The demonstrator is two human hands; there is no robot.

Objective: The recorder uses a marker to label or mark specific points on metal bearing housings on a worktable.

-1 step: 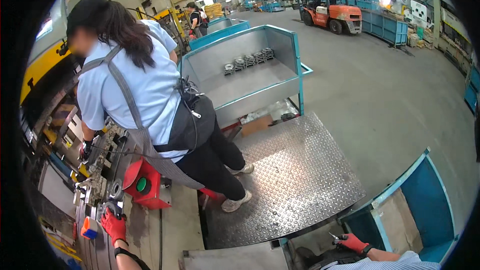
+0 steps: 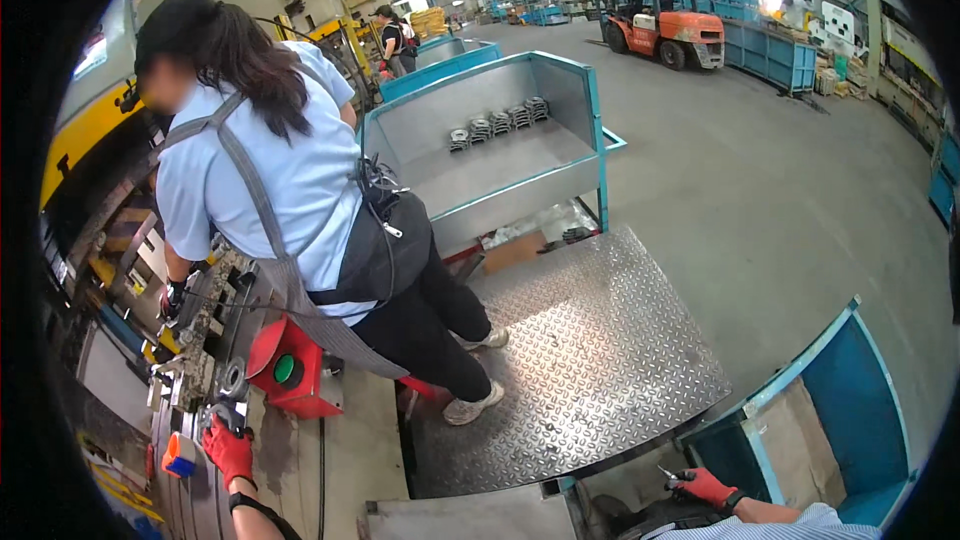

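My left hand (image 2: 230, 448), in a red glove with dark fingertips, reaches onto the machine bed at lower left. Its fingers are closed on a grey metal part (image 2: 226, 413), partly hidden under them. Just beyond that lies a grey metal ring (image 2: 233, 377). An orange and blue object (image 2: 179, 455) stands left of the hand. At lower right, my right hand (image 2: 708, 488), also gloved in red, is closed around a small thin metal piece (image 2: 669, 474) whose tip sticks out; its exact kind is too small to tell. Beside this hand is a blue metal bin (image 2: 745, 455).
A co-worker (image 2: 275, 170) in light blue leans over the press, one gloved hand at the die. A red box with a green button (image 2: 300, 385) sits between us. Beyond the checkered steel plate (image 2: 600, 350) stands a blue-edged bin (image 2: 530, 175) holding stacked metal parts. A forklift (image 2: 665, 25) stands farther back.
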